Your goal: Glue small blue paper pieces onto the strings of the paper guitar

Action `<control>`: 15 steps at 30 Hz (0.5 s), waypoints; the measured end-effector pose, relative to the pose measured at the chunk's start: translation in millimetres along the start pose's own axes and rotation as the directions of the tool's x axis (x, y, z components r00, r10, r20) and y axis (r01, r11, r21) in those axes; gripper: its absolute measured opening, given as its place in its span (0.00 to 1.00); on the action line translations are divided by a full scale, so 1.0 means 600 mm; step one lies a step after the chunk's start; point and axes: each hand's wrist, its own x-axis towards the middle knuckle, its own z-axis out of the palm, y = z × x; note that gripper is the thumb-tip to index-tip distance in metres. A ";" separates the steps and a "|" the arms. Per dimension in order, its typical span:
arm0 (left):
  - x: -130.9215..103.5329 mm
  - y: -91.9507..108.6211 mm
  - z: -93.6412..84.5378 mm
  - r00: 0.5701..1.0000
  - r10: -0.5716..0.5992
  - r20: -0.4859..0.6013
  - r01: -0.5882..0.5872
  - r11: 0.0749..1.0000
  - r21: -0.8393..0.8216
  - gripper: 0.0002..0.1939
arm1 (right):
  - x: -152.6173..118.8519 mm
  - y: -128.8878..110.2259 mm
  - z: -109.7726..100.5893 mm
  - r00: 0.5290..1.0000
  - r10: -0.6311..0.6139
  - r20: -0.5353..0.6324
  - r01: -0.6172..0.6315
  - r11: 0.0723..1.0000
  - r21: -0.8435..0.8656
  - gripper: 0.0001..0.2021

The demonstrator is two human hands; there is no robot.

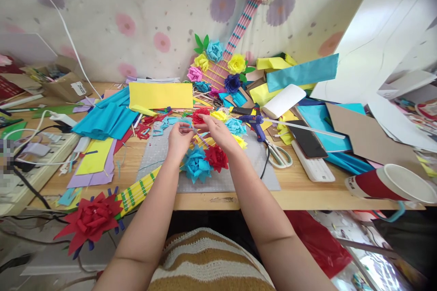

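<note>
A paper guitar with a yellow, green-striped neck [139,192] lies across the table edge. Blue paper flowers [197,164] and red paper flowers [217,158] cover its body, with yellow ones [239,141] at the right. My left hand [180,140] is closed in a pinch over the body; whatever sits between its fingertips is too small to name. Close beside it, my right hand [218,132] reaches over the body with fingers stretched out, by the upper red flower [200,116]. A large red paper flower [92,218] tops the neck's end, beyond the table edge.
A purple glue gun [255,123] and scissors [280,157] lie right of the grey cutting mat [259,177]. Further right are a phone [309,140] and a paper cup [385,182]. A pink paper guitar [223,66] leans on the wall. Power strips [41,154] with cables sit left.
</note>
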 end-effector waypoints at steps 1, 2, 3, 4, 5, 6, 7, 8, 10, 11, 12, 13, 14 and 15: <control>0.001 -0.001 -0.002 1.000 -0.004 -0.007 0.004 1.000 -0.002 0.13 | -0.003 -0.002 -0.008 1.000 -0.012 -0.014 0.012 1.000 0.000 0.20; 0.001 -0.001 -0.004 1.000 -0.006 -0.014 0.006 1.000 -0.005 0.13 | -0.007 -0.003 -0.018 0.999 -0.028 -0.035 0.027 1.000 -0.007 0.19; 0.002 0.000 -0.006 1.000 -0.011 -0.024 0.011 1.000 -0.009 0.13 | -0.011 -0.002 -0.032 0.997 -0.039 -0.060 0.038 0.999 -0.017 0.19; 0.002 0.002 -0.008 0.999 -0.019 -0.035 0.018 1.000 -0.016 0.13 | -0.016 0.000 -0.047 0.995 -0.048 -0.084 0.046 0.998 -0.032 0.18; 0.002 0.003 -0.011 0.999 -0.027 -0.044 0.026 0.999 -0.023 0.13 | -0.022 0.004 -0.065 0.993 -0.052 -0.108 0.047 0.998 -0.049 0.18; 0.002 0.005 -0.013 0.998 -0.035 -0.051 0.034 0.999 -0.032 0.13 | -0.029 0.008 -0.083 0.992 -0.037 -0.124 0.029 0.997 -0.065 0.17; 0.003 0.006 -0.015 0.998 -0.042 -0.055 0.039 0.998 -0.041 0.13 | -0.037 0.013 -0.103 0.992 -0.027 -0.122 0.014 0.994 -0.108 0.16; 0.003 0.008 -0.016 0.997 -0.045 -0.059 0.042 0.998 -0.048 0.13 | -0.047 0.019 -0.123 0.993 -0.012 -0.117 -0.008 0.986 -0.167 0.16; 0.005 0.009 -0.020 0.997 -0.040 -0.065 0.037 0.998 -0.058 0.12 | -0.069 0.034 -0.163 0.988 0.035 -0.150 -0.078 0.953 -0.292 0.18; 0.005 0.009 -0.021 0.997 -0.036 -0.070 0.031 0.998 -0.062 0.12 | -0.080 0.042 -0.183 0.979 0.041 -0.202 -0.107 0.937 -0.332 0.18; 0.006 0.008 -0.022 0.997 -0.031 -0.076 0.026 0.998 -0.065 0.12 | -0.088 0.051 -0.201 0.962 0.041 -0.271 -0.139 0.925 -0.353 0.19; 0.006 0.008 -0.023 0.996 -0.026 -0.084 0.021 0.998 -0.065 0.12 | -0.094 0.062 -0.218 0.934 0.045 -0.355 -0.191 0.902 -0.386 0.19; 0.007 0.008 -0.024 0.996 -0.021 -0.090 0.015 0.998 -0.065 0.11 | -0.097 0.074 -0.234 0.901 0.042 -0.433 -0.245 0.871 -0.426 0.19; 0.007 0.007 -0.024 0.995 -0.015 -0.094 0.009 0.998 -0.065 0.11 | -0.095 0.086 -0.249 0.865 0.028 -0.500 -0.290 0.842 -0.455 0.20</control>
